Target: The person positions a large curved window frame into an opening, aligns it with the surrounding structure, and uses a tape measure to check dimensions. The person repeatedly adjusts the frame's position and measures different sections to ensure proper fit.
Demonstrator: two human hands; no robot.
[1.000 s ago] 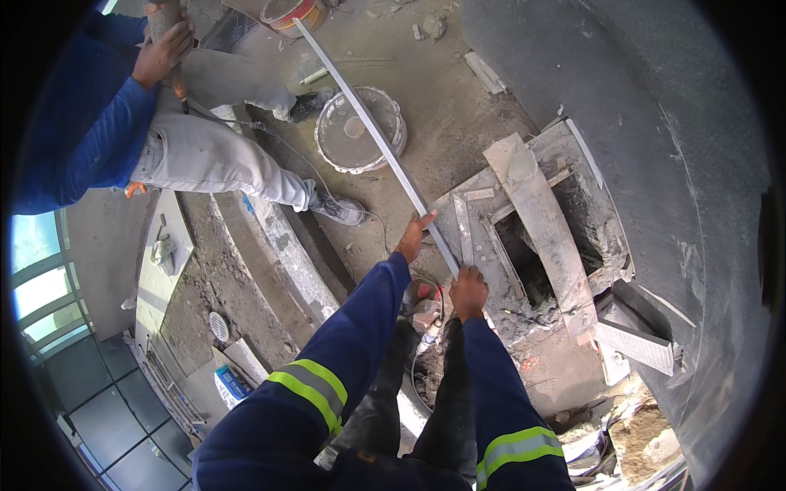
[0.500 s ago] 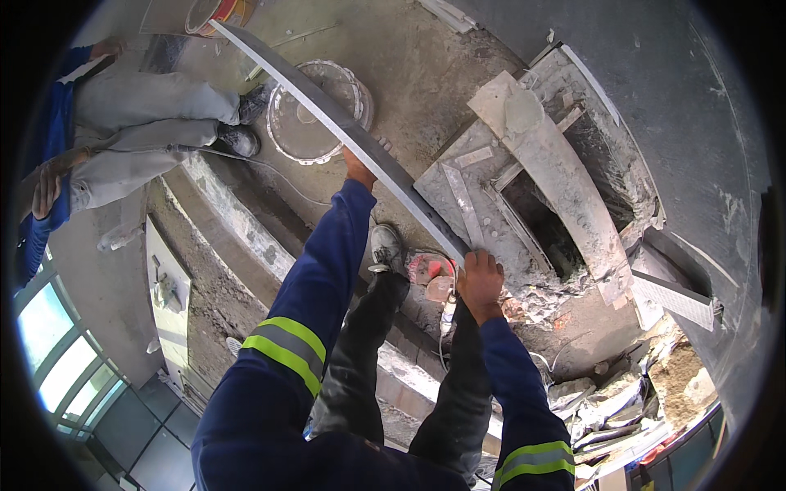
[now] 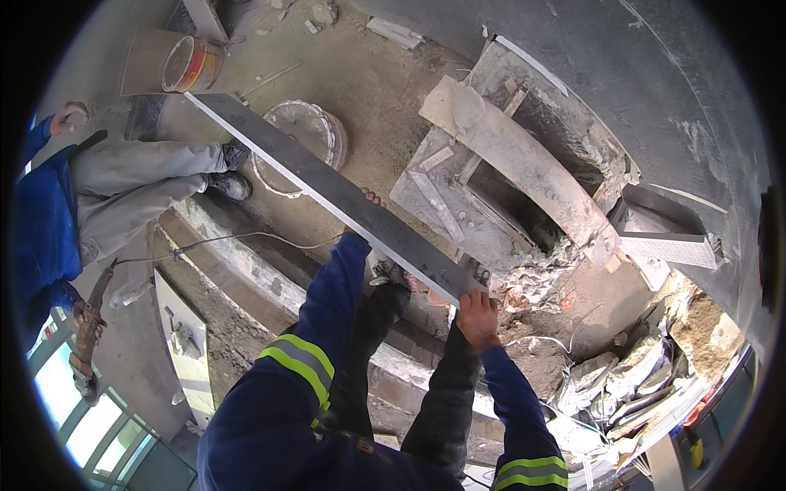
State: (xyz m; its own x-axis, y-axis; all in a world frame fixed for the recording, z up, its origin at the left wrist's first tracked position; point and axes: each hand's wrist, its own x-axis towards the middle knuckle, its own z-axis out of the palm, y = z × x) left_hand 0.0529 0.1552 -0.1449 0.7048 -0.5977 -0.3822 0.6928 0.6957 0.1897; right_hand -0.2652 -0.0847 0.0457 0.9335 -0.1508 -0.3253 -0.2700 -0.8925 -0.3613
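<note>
A long, narrow dark grey stone slab (image 3: 315, 172) with a pale edge runs diagonally across the view, its broad face turned up. My left hand (image 3: 372, 196) grips it near the middle; only fingertips show past its far edge, the rest hidden beneath. My right hand (image 3: 477, 319) is closed over the slab's near end. Partly covered by the slab, a round bucket (image 3: 332, 143) with a splattered rim stands on the floor. At left, a co-worker (image 3: 45, 213) holds an angle grinder (image 3: 88, 344) with a trailing cable, head downward.
A red and yellow bucket (image 3: 192, 65) stands beyond the slab's far end. Right of the slab, a curved dusty plank (image 3: 520, 168) spans an open pit (image 3: 512, 204). A metal channel (image 3: 667, 233) and rubble (image 3: 630, 385) lie farther right. A raised kerb (image 3: 246, 237) crosses the floor.
The slab has rolled so its broad dark face shows, and its far end has swung left and nearer. The co-worker's grinder has come into plain view at left.
</note>
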